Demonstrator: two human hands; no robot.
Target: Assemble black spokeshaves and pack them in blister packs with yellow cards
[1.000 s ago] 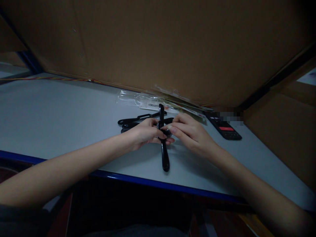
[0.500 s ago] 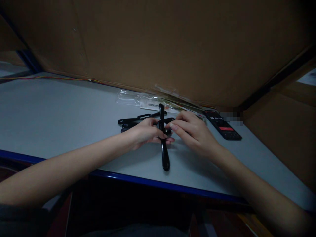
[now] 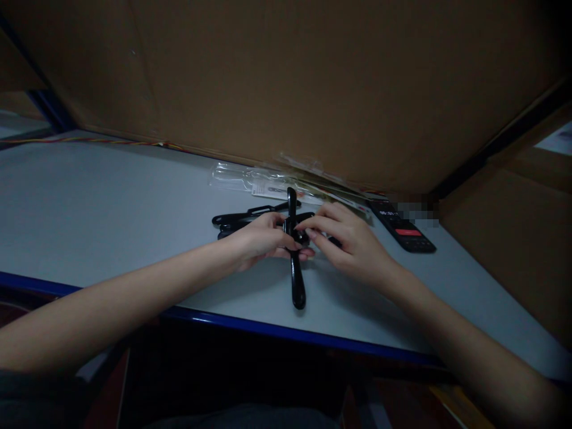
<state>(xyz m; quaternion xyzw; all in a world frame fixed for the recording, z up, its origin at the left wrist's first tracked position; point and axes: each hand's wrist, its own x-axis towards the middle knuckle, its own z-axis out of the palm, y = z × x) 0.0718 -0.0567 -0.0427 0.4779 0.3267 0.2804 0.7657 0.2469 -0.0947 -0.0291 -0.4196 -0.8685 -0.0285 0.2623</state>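
A black spokeshave [image 3: 298, 286] with two long handles is held above the table, one handle pointing away from me and the other toward me. My left hand [image 3: 263, 238] is closed around its middle, thumb on top and fingers underneath. From the right, my right hand [image 3: 346, 235] pinches at a small dark round part on the spokeshave's middle. The fingertips partly hide that part. Beyond my left hand, several more black spokeshaves [image 3: 232, 218] lie in a pile, partly covered by the hand.
Clear plastic packaging [image 3: 232, 176] with printed card lies along the foot of the cardboard wall [image 3: 286, 83]. A phone [image 3: 402, 225] with a running timer rests to the right. The grey table [image 3: 111, 208] has a blue front edge, and a twisted wire [image 3: 111, 141] runs along its back.
My right fingers have shifted slightly at the spokeshave's middle, and the index finger is now a little farther forward. The left hand keeps its grip, and the spokeshave stays nearly in place.
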